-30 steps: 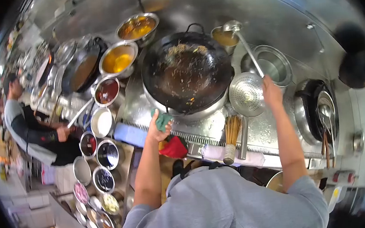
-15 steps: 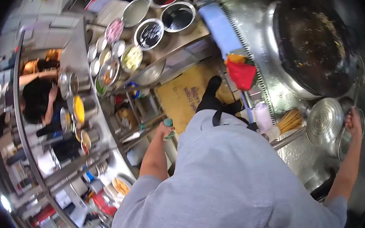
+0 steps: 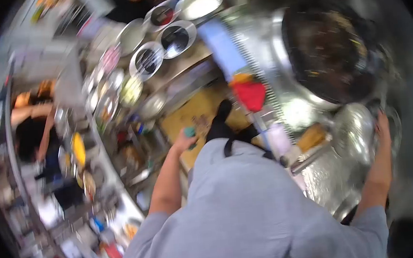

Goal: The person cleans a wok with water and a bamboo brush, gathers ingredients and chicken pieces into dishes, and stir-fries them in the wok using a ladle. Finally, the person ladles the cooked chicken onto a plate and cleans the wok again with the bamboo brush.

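The view is smeared by motion. My left hand (image 3: 183, 142) is closed round a small green cloth (image 3: 189, 131), held above the floor beside my body. On the right, my right hand (image 3: 382, 127) reaches over the steel stove top with its fingers curled. What it grips is hidden and blurred. Just left of it lies a round perforated strainer (image 3: 352, 133), its handle pointing toward my body. A large wok (image 3: 330, 54) with dark liquid and food scraps sits beyond that hand. Next to the strainer is a bamboo brush (image 3: 311, 138).
A red cloth (image 3: 251, 95) and a blue cloth (image 3: 221, 44) lie along the stove's edge. Steel bowls (image 3: 177, 39) of sauces and chopped food crowd the counter at upper left. Behind a shelf rail, another person (image 3: 33, 137) works. Yellow cardboard (image 3: 181, 116) covers the floor.
The whole view has shifted, so the stove and wok appear further left. My right hand has moved slightly up toward the wok's near edge. My left hand still holds the green cloth.
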The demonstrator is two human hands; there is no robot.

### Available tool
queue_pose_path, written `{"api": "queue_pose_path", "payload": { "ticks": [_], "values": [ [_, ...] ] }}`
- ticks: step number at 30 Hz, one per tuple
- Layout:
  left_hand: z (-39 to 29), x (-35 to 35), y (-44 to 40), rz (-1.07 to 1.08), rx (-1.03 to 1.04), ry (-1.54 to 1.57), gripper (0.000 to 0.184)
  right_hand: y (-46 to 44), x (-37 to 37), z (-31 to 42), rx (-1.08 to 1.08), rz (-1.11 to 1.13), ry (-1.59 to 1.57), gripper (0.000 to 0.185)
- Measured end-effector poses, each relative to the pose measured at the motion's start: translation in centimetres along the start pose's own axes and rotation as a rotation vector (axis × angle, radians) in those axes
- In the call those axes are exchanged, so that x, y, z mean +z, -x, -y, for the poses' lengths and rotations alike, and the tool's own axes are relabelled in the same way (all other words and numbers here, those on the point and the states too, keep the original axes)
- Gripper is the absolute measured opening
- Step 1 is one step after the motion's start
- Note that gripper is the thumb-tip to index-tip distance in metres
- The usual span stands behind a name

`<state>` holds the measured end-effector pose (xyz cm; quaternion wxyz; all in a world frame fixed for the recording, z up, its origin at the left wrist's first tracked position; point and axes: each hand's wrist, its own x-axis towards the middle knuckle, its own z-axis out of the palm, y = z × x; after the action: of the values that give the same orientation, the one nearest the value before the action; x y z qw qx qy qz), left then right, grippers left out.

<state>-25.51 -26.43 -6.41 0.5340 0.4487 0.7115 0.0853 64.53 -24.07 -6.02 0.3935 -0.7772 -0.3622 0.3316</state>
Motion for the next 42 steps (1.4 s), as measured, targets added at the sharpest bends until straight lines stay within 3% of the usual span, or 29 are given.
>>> {"api": "queue_pose_path", "payload": {
  "ticks": [1, 2, 3, 4, 5, 6, 7, 10, 12, 15, 16, 17, 19, 21, 23, 25, 27, 29, 33, 35, 36, 39, 40, 42],
  "values": [
    [-0.2, -0.1, -1.2, 0.042, 0.087, 0.038, 0.029, 0.6, 0.8, 2.4, 0.357, -0.107, -0.262, 0.043],
    [-0.6, -0.3, -3.1, 0.195, 0.039, -0.029, 0.019, 2.9, 1.2, 6.2, 0.370, -0.082, -0.058, 0.044],
    [0.1, 0.3, -4.9, 0.208, 0.148, 0.050, 0.012, 5.7, 1.5, 8.5, 0.185, -0.098, 0.227, 0.044],
    [-0.2, -0.4, -7.0, 0.355, 0.211, -0.063, 0.034, 9.5, 3.4, 13.6, 0.212, -0.157, -0.007, 0.043],
    [0.5, 0.1, -7.5, 0.285, 0.281, 0.170, 0.035, 10.0, 3.8, 12.4, 0.241, -0.251, -0.190, 0.035],
    [-0.5, 0.4, -7.3, 0.263, 0.233, 0.262, 0.031, 11.8, 4.7, 14.9, 0.345, -0.245, -0.490, 0.018],
    [-0.1, -0.1, -7.9, 0.266, 0.115, 0.207, 0.028, 14.2, 6.0, 16.0, 0.262, -0.212, -0.853, 0.016],
    [0.1, -1.5, -10.4, 0.390, 0.186, -0.043, 0.020, 18.7, 8.8, 17.0, 0.161, -0.283, -1.035, 0.015],
    [-2.6, -2.4, -9.9, 0.383, 0.311, -0.242, 0.014, 21.0, 9.2, 17.7, 0.160, -0.504, -0.430, 0.016],
    [-2.6, -4.2, -13.5, 0.413, 0.439, -0.325, 0.013, 26.6, 10.6, 19.1, 0.247, -0.758, -0.241, 0.020],
    [-3.8, -4.3, -14.2, 0.436, 0.483, -0.299, 0.014, 27.2, 11.4, 17.7, 0.219, -0.939, 0.191, 0.025],
    [-4.9, -4.3, -15.0, 0.454, 0.500, -0.312, 0.014, 27.0, 11.8, 15.8, 0.231, -0.964, 0.188, 0.025],
    [-11.7, -3.3, -11.8, 0.449, 0.071, 0.329, 0.019, 26.6, 12.1, 12.0, 0.463, -1.089, 0.599, 0.023],
    [-15.0, -2.7, -12.6, 0.675, 0.089, 0.447, 0.026, 26.0, 8.8, 9.7, 0.600, -1.016, 0.459, 0.013],
    [-20.2, -1.1, -11.5, 0.829, 0.079, 0.466, 0.034, 25.0, 4.9, 6.1, 0.363, -0.703, -1.039, 0.004],
    [-25.2, 1.2, -10.3, 0.904, -0.021, 0.469, 0.037, 27.1, 3.7, 13.5, 0.213, -0.544, -1.748, 0.019],
    [-29.4, 3.7, -8.7, 0.930, -0.053, 0.486, 0.046, 28.6, 5.1, 18.0, -0.024, -0.572, -1.892, 0.017],
    [-32.4, 6.2, -8.5, 0.929, -0.166, 0.522, 0.052, 30.4, 6.5, 22.1, -0.079, -0.482, -2.054, 0.016],
    [-35.5, 10.2, -10.3, 1.025, -0.204, 0.447, 0.058, 33.2, 9.9, 27.8, -0.149, -0.450, -2.088, 0.010],
    [-36.4, 10.8, -9.7, 1.014, -0.182, 0.406, 0.055, 34.6, 12.6, 32.0, -0.106, -0.452, -2.129, 0.043],
    [-36.5, 11.2, -10.1, 1.039, -0.205, 0.402, 0.051, 35.1, 14.3, 33.3, -0.248, -0.379, -2.088, 0.064],
    [-37.1, 12.9, -11.1, 0.985, -0.192, 0.412, 0.046, 36.5, 17.9, 36.7, -0.295, -0.288, -2.148, 0.058],
    [-37.4, 13.2, -11.0, 0.940, -0.181, 0.452, 0.031, 36.9, 18.8, 37.3, -0.308, -0.225, -2.186, 0.056],
    [-37.3, 14.8, -13.0, 0.959, -0.181, 0.445, 0.023, 37.3, 20.7, 38.6, -0.322, -0.190, -2.170, 0.054]
  ]
}}
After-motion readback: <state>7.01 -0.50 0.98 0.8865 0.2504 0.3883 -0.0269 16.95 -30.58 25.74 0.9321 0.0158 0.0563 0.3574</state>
